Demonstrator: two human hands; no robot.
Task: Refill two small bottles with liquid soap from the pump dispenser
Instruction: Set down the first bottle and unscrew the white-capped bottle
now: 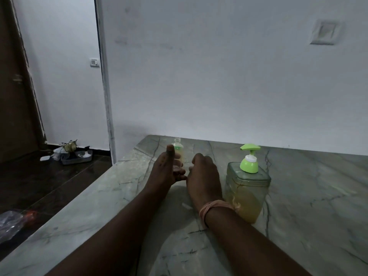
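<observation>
The pump dispenser [248, 188] stands on the marble counter [310, 196]. It is a clear square jar, about half full of yellow soap, with a green pump head. Left of it, a small clear bottle [177, 147] with an open threaded neck holds some yellow-green liquid. My left hand [166, 172] is around its lower part, thumb up and fingers curled across its front. My right hand [204, 174] is close beside it, between the bottle and the dispenser. Its back faces me and its fingers are curled, so anything inside it is hidden. Only one small bottle is in view.
A white wall runs along the counter's far edge, and the counter's left edge drops to a dark floor. On the floor are a grey tray with clutter [76, 156] and a plastic bag [14, 222]. A thread band circles my right wrist [214, 208].
</observation>
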